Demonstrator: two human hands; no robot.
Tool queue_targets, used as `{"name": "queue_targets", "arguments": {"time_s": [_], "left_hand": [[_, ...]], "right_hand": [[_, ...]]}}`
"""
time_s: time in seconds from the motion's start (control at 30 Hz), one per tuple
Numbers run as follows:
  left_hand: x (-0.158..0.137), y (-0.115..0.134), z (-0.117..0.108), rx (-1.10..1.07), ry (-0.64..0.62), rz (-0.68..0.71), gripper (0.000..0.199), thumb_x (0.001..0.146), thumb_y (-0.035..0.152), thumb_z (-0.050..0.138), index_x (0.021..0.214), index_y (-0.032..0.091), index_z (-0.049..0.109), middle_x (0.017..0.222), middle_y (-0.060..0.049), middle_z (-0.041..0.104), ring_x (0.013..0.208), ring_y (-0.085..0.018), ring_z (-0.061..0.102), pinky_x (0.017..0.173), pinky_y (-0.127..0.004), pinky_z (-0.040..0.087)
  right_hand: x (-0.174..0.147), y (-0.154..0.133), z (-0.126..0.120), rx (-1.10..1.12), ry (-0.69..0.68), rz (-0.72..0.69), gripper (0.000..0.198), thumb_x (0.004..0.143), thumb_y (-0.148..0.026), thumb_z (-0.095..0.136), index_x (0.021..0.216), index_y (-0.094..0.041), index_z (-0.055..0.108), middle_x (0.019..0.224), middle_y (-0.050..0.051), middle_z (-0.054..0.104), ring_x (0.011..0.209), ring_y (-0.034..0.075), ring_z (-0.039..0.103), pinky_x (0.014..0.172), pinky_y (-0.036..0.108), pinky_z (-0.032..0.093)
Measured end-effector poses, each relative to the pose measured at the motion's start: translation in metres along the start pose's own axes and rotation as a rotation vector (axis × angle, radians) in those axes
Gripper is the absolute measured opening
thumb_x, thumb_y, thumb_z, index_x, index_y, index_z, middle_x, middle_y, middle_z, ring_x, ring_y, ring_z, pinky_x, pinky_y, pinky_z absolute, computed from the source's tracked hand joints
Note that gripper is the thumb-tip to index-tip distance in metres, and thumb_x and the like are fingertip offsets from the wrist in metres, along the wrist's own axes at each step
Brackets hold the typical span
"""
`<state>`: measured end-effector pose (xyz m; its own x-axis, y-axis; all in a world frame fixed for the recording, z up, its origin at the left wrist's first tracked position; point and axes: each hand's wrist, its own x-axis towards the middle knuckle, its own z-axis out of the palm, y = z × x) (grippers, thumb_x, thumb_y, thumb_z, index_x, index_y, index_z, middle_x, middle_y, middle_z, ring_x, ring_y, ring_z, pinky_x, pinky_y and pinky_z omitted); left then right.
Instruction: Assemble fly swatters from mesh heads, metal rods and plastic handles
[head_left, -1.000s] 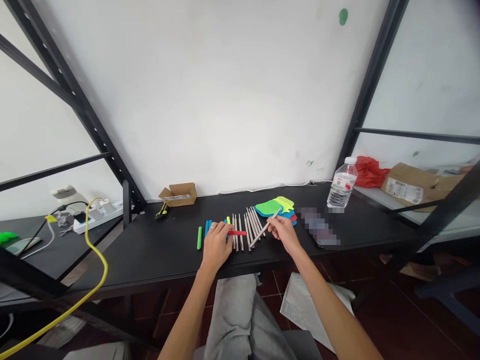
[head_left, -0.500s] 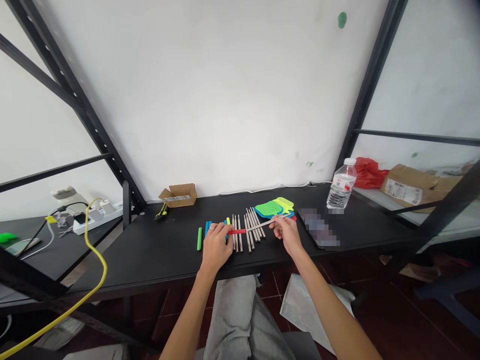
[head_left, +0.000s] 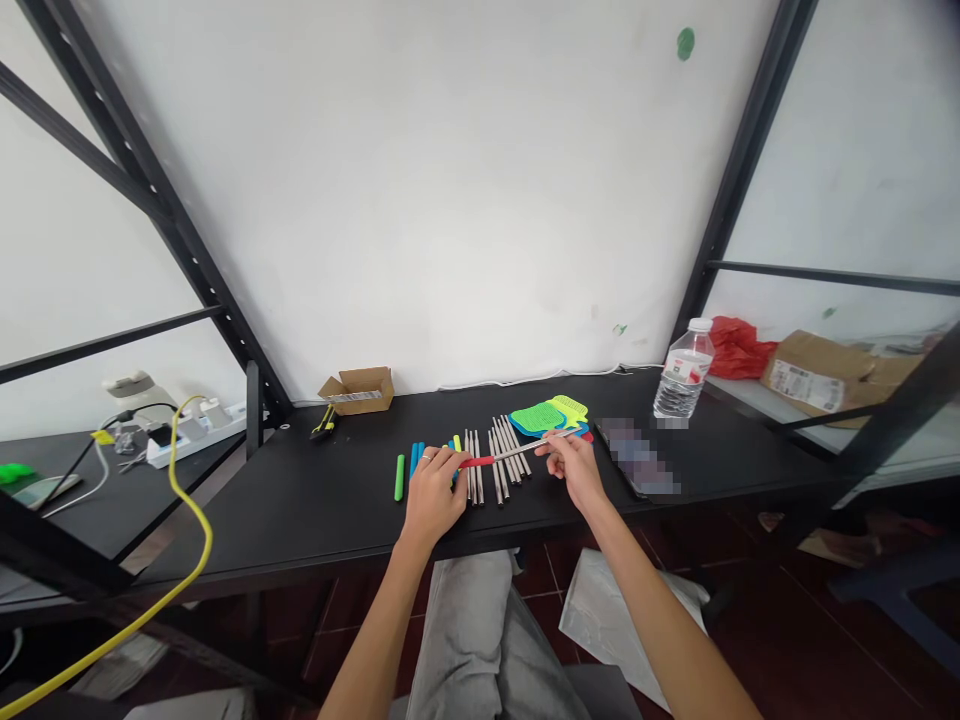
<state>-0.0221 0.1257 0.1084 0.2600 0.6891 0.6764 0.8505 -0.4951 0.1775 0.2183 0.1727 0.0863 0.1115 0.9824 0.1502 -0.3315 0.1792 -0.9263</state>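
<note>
My left hand (head_left: 435,495) is closed on a red handle tube (head_left: 478,462). My right hand (head_left: 574,465) pinches a slim silver metal rod (head_left: 523,448), whose left end meets the red tube; I cannot tell how far it goes in. Beneath them lie several similar metal rods (head_left: 496,470), side by side. Beside my left hand are a green tube (head_left: 399,478), blue tubes (head_left: 415,456) and a yellow tube (head_left: 457,441), some partly covered by my fingers. Just beyond my right hand sits a pile of mesh fly swatter heads (head_left: 537,418) in green, yellow, blue and red.
On the black table (head_left: 315,510), a phone (head_left: 637,458) lies right of my right hand, with a water bottle (head_left: 684,370) behind it. A small open cardboard box (head_left: 361,392) stands back left. A yellow cable (head_left: 196,520) hangs at the left.
The red tube and the metal rod now line up more nearly straight; the tube's right end has tilted up slightly. Both hands stay almost in place.
</note>
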Motion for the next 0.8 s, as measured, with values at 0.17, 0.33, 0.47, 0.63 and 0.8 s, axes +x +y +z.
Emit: {"name": "queue_targets", "arguments": {"time_s": [0.17,0.33,0.47,0.63,0.8], "left_hand": [[0.0,-0.002,0.0,-0.029,-0.004,0.002,0.026,0.093,0.017,0.042,0.107,0.022,0.063,0.097,-0.007,0.063,0.09,-0.023,0.056,0.084,-0.038,0.046],[-0.001,-0.003,0.0,-0.099,-0.011,-0.019,0.027,0.095,0.02,0.039,0.11,0.022,0.062,0.098,-0.007,0.064,0.093,-0.021,0.059,0.088,-0.038,0.047],[-0.003,-0.002,0.0,-0.172,-0.079,-0.019,0.03,0.097,0.024,0.037,0.115,0.023,0.06,0.104,-0.008,0.065,0.097,-0.021,0.062,0.084,-0.034,0.05],[-0.004,0.0,0.0,-0.19,-0.137,0.023,0.03,0.097,0.025,0.037,0.117,0.023,0.06,0.106,-0.007,0.067,0.095,-0.02,0.064,0.081,-0.031,0.051],[-0.003,0.0,0.0,-0.186,-0.103,0.021,0.03,0.097,0.027,0.037,0.117,0.023,0.06,0.107,-0.008,0.066,0.098,-0.02,0.063,0.084,-0.033,0.051]], "right_hand": [[-0.003,-0.002,0.0,-0.025,-0.045,-0.02,0.031,0.074,-0.043,0.068,0.086,-0.014,0.067,0.075,0.009,0.072,0.044,0.009,0.05,0.038,0.022,0.024],[-0.003,-0.004,0.0,-0.049,-0.076,-0.041,0.035,0.075,-0.048,0.068,0.087,-0.015,0.069,0.079,0.011,0.073,0.047,0.011,0.052,0.039,0.024,0.024],[-0.005,-0.005,0.002,-0.067,-0.149,-0.06,0.035,0.076,-0.049,0.067,0.089,-0.016,0.071,0.081,0.01,0.073,0.05,0.011,0.052,0.041,0.024,0.024],[-0.011,-0.009,0.009,-0.22,-0.306,-0.079,0.038,0.078,-0.051,0.066,0.087,-0.016,0.074,0.077,0.009,0.071,0.051,0.011,0.046,0.043,0.024,0.027],[-0.012,-0.011,0.01,-0.219,-0.339,-0.083,0.037,0.076,-0.05,0.068,0.091,-0.017,0.074,0.074,0.006,0.07,0.053,0.011,0.046,0.045,0.024,0.031]]}}
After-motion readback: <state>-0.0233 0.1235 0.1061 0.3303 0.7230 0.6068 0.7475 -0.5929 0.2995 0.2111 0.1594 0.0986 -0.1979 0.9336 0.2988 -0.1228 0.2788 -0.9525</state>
